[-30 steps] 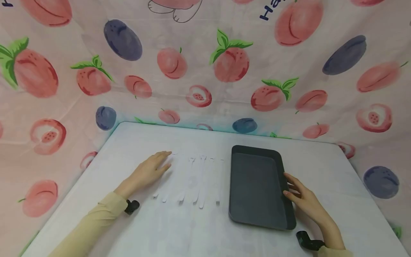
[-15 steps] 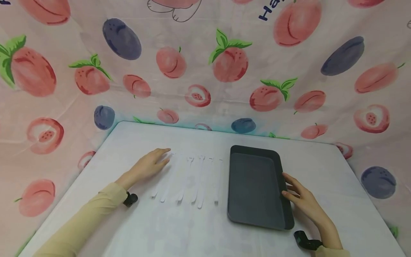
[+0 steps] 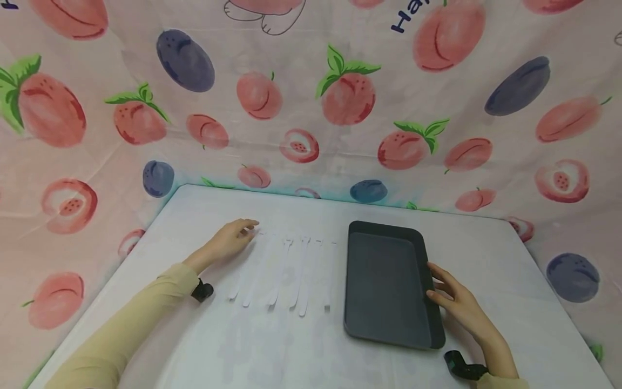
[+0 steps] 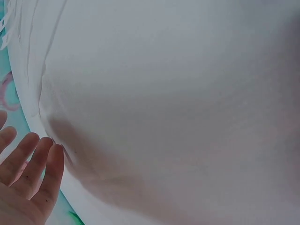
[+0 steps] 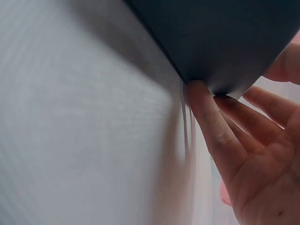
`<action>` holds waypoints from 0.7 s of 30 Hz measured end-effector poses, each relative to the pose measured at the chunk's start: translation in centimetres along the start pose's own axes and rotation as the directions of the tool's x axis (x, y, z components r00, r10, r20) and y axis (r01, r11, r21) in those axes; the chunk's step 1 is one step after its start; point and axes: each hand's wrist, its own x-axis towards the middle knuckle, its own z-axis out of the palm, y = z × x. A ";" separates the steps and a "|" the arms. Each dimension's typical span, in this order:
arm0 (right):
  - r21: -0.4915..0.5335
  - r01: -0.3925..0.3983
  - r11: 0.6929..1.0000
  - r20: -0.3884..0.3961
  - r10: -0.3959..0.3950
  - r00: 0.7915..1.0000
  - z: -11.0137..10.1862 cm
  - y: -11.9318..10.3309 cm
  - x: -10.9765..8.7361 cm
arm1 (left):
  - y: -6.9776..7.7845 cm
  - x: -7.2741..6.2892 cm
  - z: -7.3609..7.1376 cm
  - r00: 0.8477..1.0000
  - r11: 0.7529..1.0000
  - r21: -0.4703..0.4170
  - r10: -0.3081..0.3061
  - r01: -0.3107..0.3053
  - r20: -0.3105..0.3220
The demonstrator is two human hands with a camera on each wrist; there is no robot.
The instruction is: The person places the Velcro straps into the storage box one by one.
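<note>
Several pieces of thin white cutlery [image 3: 303, 275] lie side by side on the white table. Some have fork tines, which also show on the forks [image 4: 4, 35] at the left wrist view's upper left corner; other shapes are hard to tell. My left hand [image 3: 230, 239] hovers close to the far end of the leftmost piece, with loosely bent fingers and nothing held. A dark grey rectangular baking tray [image 3: 381, 286] lies right of the cutlery. Against its right side rests my right hand [image 3: 459, 300], thumb and index finger reaching the rim. The right wrist view shows fairly straight fingers [image 5: 222, 133] touching the tray's outer wall.
A white cloth covers the table [image 3: 291, 356]. Behind it hangs a curtain [image 3: 301, 97] printed with peaches and plums, meeting the table's back edge. Black wrist cameras sit on both arms.
My left hand has moved slightly away from me, its fingers bending more near the far end of the cutlery. My right hand and the baking tray stay put.
</note>
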 end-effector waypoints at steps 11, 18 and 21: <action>0.015 0.012 1.000 -0.004 -0.012 1.000 -0.1 0.1 0.0 | -0.1 1.5 0.5 1.000 1.000 -0.018 0.019 -0.019 0.008; 0.019 0.011 1.000 -0.004 -0.011 1.000 -0.2 0.1 0.0 | -0.5 2.3 0.8 0.999 0.999 -0.013 0.050 -0.050 -0.001; 0.023 0.009 1.000 -0.002 -0.009 1.000 -0.2 0.1 0.0 | -0.5 2.6 0.9 0.999 0.998 -0.019 0.054 -0.054 -0.003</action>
